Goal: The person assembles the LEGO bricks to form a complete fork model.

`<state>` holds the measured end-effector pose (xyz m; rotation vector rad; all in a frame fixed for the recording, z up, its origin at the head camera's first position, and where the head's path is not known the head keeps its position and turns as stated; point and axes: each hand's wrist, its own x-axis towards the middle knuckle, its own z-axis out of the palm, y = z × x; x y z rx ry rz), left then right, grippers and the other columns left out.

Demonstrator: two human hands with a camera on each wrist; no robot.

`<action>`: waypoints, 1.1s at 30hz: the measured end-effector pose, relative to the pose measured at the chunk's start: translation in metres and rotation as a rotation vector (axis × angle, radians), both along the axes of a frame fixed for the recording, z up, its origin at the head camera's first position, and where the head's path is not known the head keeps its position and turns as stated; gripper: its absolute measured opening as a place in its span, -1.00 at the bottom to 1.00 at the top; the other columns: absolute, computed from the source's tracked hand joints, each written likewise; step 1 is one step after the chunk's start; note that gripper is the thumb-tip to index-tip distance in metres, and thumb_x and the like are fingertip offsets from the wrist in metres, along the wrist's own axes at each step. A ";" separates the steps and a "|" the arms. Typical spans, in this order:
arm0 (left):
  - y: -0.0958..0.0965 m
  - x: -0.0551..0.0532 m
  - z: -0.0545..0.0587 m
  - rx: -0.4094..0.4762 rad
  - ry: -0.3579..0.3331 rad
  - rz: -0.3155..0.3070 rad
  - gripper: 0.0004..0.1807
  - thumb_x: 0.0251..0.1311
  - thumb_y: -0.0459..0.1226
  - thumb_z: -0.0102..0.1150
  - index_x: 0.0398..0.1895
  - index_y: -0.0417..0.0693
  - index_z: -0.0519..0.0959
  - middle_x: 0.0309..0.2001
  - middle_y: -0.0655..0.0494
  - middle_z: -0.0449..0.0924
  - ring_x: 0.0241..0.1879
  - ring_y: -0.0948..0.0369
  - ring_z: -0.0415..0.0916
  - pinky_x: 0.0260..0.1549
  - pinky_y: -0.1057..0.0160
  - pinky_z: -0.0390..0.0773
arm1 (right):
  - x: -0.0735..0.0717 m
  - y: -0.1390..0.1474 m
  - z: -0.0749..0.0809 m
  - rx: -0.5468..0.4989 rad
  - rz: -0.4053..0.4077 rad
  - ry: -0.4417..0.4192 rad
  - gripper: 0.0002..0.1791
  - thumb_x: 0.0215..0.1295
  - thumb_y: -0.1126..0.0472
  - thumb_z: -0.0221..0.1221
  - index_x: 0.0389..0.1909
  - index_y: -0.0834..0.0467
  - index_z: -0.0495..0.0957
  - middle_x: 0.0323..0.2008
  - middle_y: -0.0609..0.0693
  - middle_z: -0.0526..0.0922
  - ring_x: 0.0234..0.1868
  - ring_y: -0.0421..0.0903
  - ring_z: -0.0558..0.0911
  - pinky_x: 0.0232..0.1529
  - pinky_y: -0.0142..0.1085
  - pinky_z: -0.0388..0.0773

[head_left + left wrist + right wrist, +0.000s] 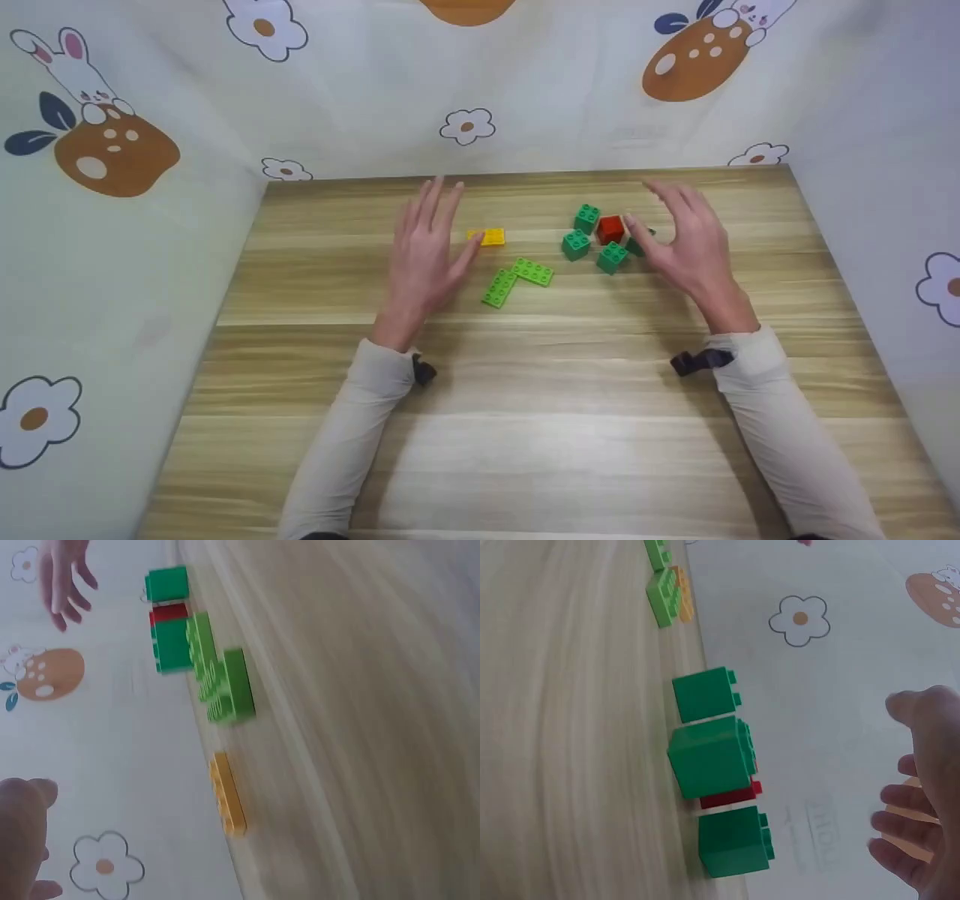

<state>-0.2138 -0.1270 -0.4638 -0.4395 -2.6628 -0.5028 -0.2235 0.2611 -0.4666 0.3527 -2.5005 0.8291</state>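
My left hand (426,251) hovers with spread fingers at the left of the bricks, its thumb overlapping the yellow brick (493,237) in the head view. Two light green bricks (533,272) lie at an angle to each other, just right of that thumb. On the right, my right hand (694,244) is held over the table, fingers apart and holding nothing. Beside its thumb stands a red brick (610,229) among several dark green bricks (576,245). One dark green brick is partly hidden by the right thumb. In the right wrist view the hand (930,802) appears apart from the bricks.
The wood-grain table (525,450) carries all the bricks toward its far edge. A pale cloth (360,105) printed with flowers, rabbits and brown fruit rises behind it and along both sides. Dark straps (701,361) sit at the wrists over light sleeves (795,435).
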 end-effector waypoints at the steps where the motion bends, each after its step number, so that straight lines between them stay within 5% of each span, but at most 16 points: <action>1: 0.005 0.002 -0.001 0.022 -0.009 -0.015 -0.17 0.56 0.17 0.12 0.74 0.08 0.17 0.76 -0.02 0.08 0.75 -0.02 0.02 0.75 -0.16 -0.01 | 0.002 -0.002 -0.002 -0.007 0.008 -0.012 -0.40 0.48 -0.14 0.33 0.43 0.02 0.58 0.22 0.13 0.70 0.20 0.13 0.66 0.15 0.12 0.65; 4: 0.019 0.005 -0.004 0.092 -0.058 -0.050 -0.19 0.55 0.09 0.20 0.72 0.04 0.21 0.72 0.02 0.19 0.71 0.03 0.13 0.73 -0.09 0.11 | 0.007 -0.006 -0.010 -0.026 0.040 -0.063 -0.49 0.50 -0.05 0.34 0.33 0.09 0.63 0.10 0.15 0.72 0.07 0.13 0.68 0.00 0.07 0.68; 14: 0.061 0.003 -0.015 0.232 -0.166 -0.115 -0.34 0.54 -0.01 0.27 0.60 0.01 0.40 0.54 0.01 0.49 0.53 0.07 0.45 0.58 0.07 0.44 | 0.013 -0.012 -0.028 0.000 0.115 -0.243 -0.56 0.44 0.05 0.43 0.18 0.23 0.68 0.04 0.19 0.73 0.00 0.17 0.70 0.01 0.00 0.66; 24: 0.092 -0.008 -0.018 0.288 -0.185 -0.176 -0.47 0.54 -0.10 0.28 0.46 -0.10 0.54 0.40 -0.03 0.61 0.44 0.05 0.55 0.51 0.15 0.51 | 0.007 -0.011 -0.033 0.013 0.156 -0.344 -0.58 0.36 0.10 0.50 0.10 0.24 0.70 0.03 0.17 0.76 -0.01 0.08 0.73 0.07 0.00 0.70; 33: 0.118 -0.021 -0.022 0.298 -0.314 -0.207 -0.49 0.51 -0.15 0.33 0.42 -0.11 0.56 0.34 0.01 0.64 0.38 0.08 0.58 0.50 0.19 0.52 | 0.004 -0.009 -0.033 0.005 0.154 -0.388 -0.61 0.36 0.12 0.50 0.10 0.21 0.72 0.03 0.14 0.77 -0.03 0.05 0.72 0.03 -0.04 0.70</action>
